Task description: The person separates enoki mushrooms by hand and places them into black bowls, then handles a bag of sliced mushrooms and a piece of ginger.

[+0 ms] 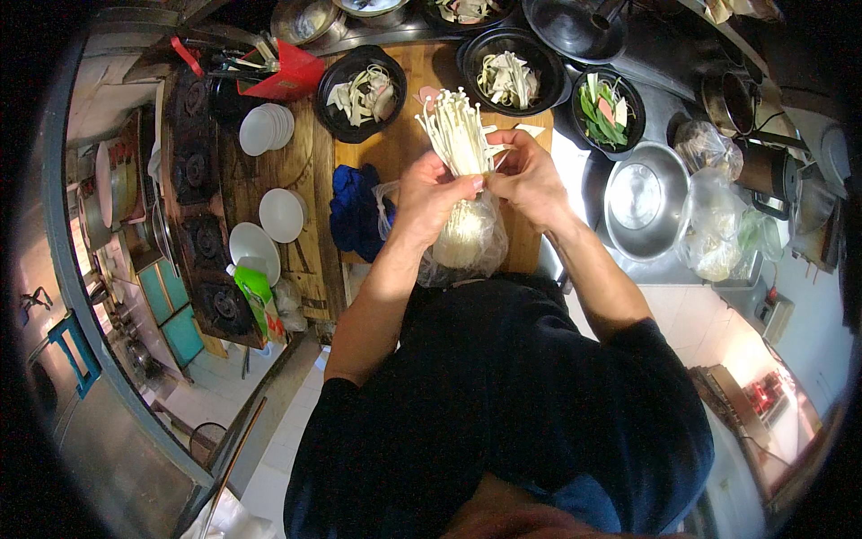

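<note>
A bunch of white enoki mushrooms [452, 131] stands with its caps pointing away from me. My left hand [429, 192] grips it from the left, thumb across the stems. On the other side, my right hand [524, 172] pinches stems between thumb and fingers, its thumb close to the left one. The lower part of the bunch sits in a clear plastic bag [495, 236], over the near edge of the wooden cutting board [528, 252]. Beyond the mushrooms lie pink slices [426, 94], partly hidden. White pieces [530, 129] lie beside my right fingers.
Black pots with food stand at the back left [361, 94], back middle [513, 73] and right [609, 111]. A blue cloth [353, 212] lies left of my left hand. Rightward are a steel basin [646, 201] and plastic bags [714, 226]. White bowls [283, 215] stand left, near gas burners [209, 242].
</note>
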The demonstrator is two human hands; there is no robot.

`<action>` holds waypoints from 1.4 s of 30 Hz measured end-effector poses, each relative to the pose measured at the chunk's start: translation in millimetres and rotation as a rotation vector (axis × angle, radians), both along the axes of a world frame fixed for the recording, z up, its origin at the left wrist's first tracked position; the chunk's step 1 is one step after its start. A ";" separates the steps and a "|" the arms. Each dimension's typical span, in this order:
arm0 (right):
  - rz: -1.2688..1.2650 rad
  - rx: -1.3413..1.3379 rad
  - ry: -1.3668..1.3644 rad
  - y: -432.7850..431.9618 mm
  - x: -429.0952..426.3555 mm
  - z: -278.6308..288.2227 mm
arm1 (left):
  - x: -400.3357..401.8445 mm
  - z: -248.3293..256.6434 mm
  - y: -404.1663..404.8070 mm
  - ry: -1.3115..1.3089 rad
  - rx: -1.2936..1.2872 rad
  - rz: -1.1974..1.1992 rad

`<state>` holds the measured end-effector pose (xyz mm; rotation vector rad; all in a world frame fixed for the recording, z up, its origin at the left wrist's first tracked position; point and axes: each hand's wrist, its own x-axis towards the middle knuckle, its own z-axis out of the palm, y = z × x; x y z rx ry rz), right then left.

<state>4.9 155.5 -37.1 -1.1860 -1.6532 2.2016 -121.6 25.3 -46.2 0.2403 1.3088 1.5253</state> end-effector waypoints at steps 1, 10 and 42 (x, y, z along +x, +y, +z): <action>-0.005 0.010 -0.006 0.2 -0.6 2.6 | 2.4 1.0 1.9 0.001 0.007 0.018; 0.040 -0.028 0.021 10.7 6.1 1.3 | 1.2 4.8 6.3 -0.100 -0.026 0.008; 0.820 1.150 -0.494 164.2 -43.5 -19.3 | -27.7 -4.8 -47.3 -0.347 0.103 0.085</action>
